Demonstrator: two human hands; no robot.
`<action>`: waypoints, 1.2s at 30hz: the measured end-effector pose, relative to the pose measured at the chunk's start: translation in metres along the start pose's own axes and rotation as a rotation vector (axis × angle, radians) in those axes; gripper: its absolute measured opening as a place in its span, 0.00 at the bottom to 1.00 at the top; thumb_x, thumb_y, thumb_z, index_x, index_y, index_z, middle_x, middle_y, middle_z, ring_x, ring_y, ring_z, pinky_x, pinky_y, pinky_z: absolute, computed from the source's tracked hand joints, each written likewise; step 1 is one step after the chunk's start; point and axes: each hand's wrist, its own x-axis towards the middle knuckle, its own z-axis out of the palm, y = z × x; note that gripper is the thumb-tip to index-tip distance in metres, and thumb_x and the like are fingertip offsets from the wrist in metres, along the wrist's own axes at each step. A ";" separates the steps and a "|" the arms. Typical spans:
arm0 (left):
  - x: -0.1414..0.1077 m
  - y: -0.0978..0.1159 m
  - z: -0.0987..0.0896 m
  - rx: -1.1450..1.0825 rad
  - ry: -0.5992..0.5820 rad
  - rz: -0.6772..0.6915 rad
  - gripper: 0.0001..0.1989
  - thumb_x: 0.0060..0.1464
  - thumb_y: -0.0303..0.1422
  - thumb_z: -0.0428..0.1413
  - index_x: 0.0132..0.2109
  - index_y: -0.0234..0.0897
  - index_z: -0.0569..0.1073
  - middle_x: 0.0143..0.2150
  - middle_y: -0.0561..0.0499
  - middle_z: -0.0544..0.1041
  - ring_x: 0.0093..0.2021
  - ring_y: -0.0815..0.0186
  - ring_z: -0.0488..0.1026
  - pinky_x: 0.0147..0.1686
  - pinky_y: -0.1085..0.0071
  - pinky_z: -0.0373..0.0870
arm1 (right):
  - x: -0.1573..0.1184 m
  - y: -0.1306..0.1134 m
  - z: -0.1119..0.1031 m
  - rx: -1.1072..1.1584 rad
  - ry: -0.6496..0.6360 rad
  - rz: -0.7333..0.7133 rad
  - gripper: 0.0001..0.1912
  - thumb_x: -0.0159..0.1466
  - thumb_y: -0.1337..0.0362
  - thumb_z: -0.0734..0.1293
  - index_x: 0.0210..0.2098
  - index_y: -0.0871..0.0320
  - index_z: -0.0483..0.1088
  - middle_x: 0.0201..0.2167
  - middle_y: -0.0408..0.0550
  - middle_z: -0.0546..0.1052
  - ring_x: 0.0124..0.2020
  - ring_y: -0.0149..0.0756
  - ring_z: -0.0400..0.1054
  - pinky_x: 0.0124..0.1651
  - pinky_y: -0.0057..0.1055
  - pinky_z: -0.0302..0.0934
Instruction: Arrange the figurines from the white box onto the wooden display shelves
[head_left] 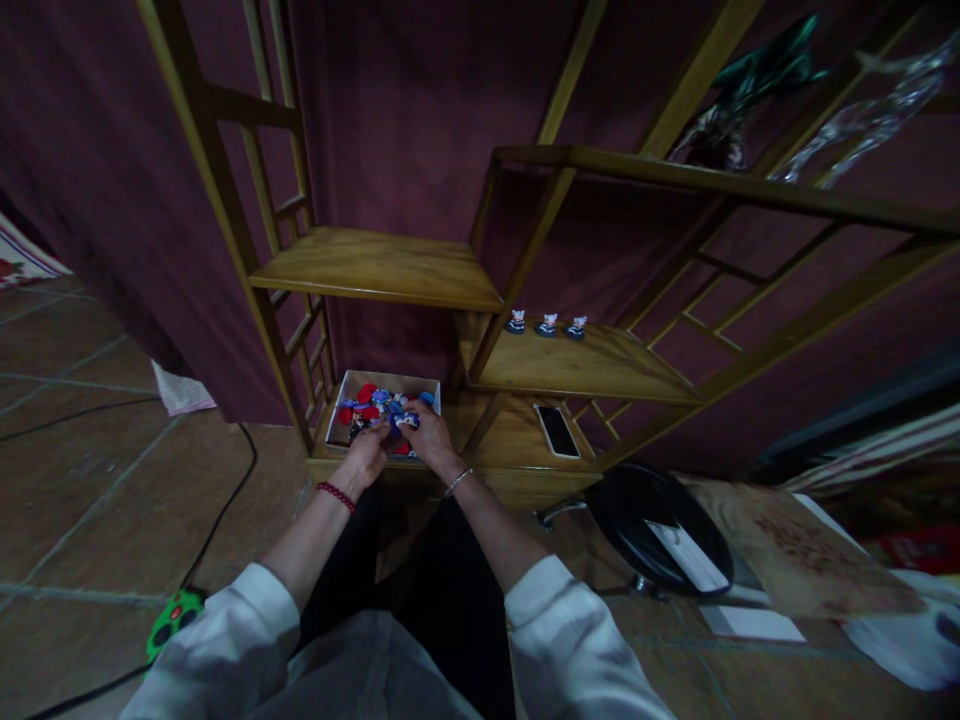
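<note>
A shallow cardboard box (339, 408) with white outer walls sits on the lowest wooden shelf, full of small red, blue and dark figurines (367, 394). Over its front part, my right hand (430, 438) has its fingers closed on a small blue-and-white figurine (407, 420). My left hand (367, 455) comes in from the other side, fingers bent and pressed together at the left edge of the same figurine. Its fingertips are partly hidden, so whatever else they may hold does not show.
Three small figurines (546, 325) stand in a row on the middle shelf (592, 362). A phone (557, 431) lies on the lowest shelf to the right. Beside the shelf is a black round stool (637, 510). A green power strip (174, 620) with a cable lies on the floor.
</note>
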 end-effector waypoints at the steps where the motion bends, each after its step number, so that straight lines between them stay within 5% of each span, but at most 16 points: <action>1: 0.001 -0.001 -0.002 -0.001 0.007 -0.004 0.09 0.52 0.19 0.48 0.28 0.31 0.70 0.27 0.50 0.74 0.30 0.70 0.73 0.40 0.67 0.71 | -0.001 0.001 0.002 0.006 -0.008 0.000 0.15 0.55 0.69 0.63 0.43 0.54 0.68 0.41 0.44 0.74 0.42 0.34 0.68 0.47 0.31 0.61; 23: 0.024 -0.027 -0.047 -0.142 0.095 -0.187 0.08 0.53 0.20 0.49 0.30 0.32 0.70 0.27 0.49 0.75 0.30 0.69 0.74 0.40 0.69 0.72 | -0.006 0.021 0.038 -0.081 -0.107 0.088 0.14 0.56 0.69 0.63 0.41 0.55 0.72 0.40 0.45 0.76 0.42 0.32 0.69 0.48 0.26 0.60; 30: 0.026 -0.025 -0.045 -0.140 0.052 -0.167 0.15 0.53 0.18 0.45 0.41 0.34 0.71 0.28 0.50 0.74 0.31 0.68 0.74 0.40 0.67 0.71 | -0.001 0.023 0.043 -0.161 -0.138 0.091 0.13 0.57 0.68 0.62 0.42 0.55 0.71 0.41 0.46 0.76 0.43 0.32 0.69 0.48 0.26 0.60; 36: 0.029 -0.021 -0.041 -0.170 0.039 -0.164 0.14 0.52 0.17 0.46 0.39 0.34 0.71 0.27 0.51 0.73 0.30 0.69 0.74 0.42 0.66 0.70 | 0.007 0.022 0.043 -0.149 -0.108 0.091 0.14 0.57 0.68 0.61 0.42 0.53 0.71 0.42 0.45 0.75 0.44 0.31 0.68 0.47 0.24 0.60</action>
